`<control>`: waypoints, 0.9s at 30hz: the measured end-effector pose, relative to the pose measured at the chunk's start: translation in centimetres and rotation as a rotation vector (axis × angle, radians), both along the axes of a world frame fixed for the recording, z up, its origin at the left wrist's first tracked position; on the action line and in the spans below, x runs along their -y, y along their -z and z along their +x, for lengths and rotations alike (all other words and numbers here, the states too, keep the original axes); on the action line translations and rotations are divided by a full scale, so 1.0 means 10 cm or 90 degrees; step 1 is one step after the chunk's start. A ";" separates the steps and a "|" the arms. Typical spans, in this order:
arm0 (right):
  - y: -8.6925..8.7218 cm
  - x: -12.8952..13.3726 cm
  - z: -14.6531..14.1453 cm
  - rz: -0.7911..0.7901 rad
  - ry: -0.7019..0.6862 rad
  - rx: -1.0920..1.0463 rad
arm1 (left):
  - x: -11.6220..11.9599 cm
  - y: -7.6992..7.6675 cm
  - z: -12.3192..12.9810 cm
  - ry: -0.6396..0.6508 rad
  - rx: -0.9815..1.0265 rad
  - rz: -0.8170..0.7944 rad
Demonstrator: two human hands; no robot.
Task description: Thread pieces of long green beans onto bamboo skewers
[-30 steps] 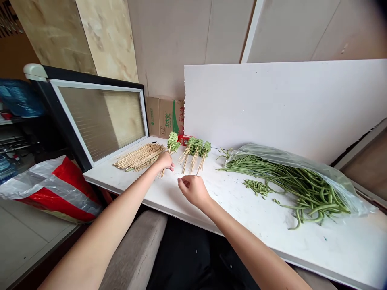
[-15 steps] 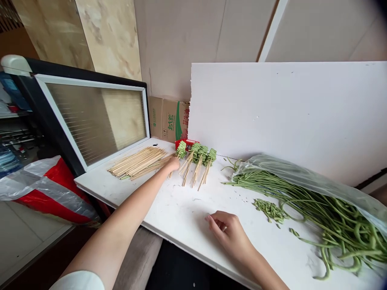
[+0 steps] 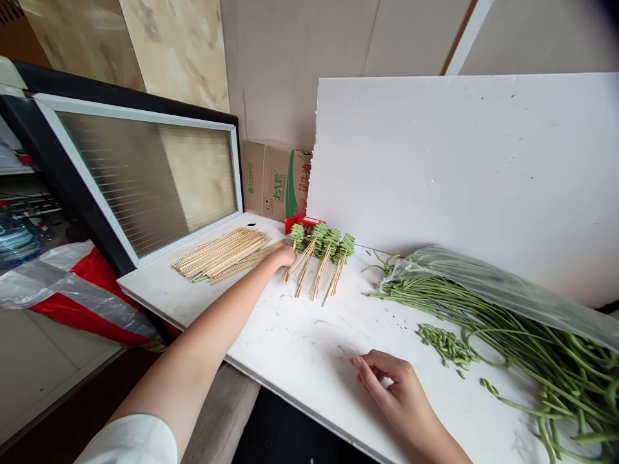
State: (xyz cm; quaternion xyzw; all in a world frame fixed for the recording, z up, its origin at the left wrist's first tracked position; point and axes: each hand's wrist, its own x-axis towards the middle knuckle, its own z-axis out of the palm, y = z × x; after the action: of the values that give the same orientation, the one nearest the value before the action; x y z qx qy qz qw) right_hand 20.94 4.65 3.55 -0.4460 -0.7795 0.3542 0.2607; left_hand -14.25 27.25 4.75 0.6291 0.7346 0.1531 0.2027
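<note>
White desk [image 3: 290, 335], carrying the following lots. Along its left edge, beside a framed panel [image 3: 149, 174]: bare skewers [image 3: 225, 251], piled lengthwise. Near the back edge, before a carton [image 3: 254, 180] and a red box [image 3: 292, 223]: bean skewers [image 3: 331, 241], four bunches in a row, laden ends to the back, stick ends toward the front edge.

Left hand [image 3: 287, 256]: at the leftmost bunch, over its sticks; fingers hidden, grip or mere touch cannot be told. Right hand [image 3: 399, 386]: near the front edge, loosely curled, nothing visible in it.

Handling, as judged: a low hold on the sticks should spare the beans; laden ends best level with the next bunch; slow sideways motion, as close-lying sticks could roll or tangle.

Margins: bare skewers just left, red box just behind, next bunch just right. Easiest room runs toward the front edge. Toward the right edge: bean pieces [image 3: 447, 345], then long beans [image 3: 483, 322] partly under a clear bag [image 3: 464, 274].
</note>
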 end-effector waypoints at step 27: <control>0.08 -0.01 0.07 0.025 0.020 0.000 | 0.16 0.19 -0.03 -0.073 -0.008 0.171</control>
State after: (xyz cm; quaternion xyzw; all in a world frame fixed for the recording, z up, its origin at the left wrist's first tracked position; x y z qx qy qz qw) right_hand 21.64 4.73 2.73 -0.4531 -0.7793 0.3347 0.2747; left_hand -14.52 25.64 2.86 0.6087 0.7432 0.2578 0.1031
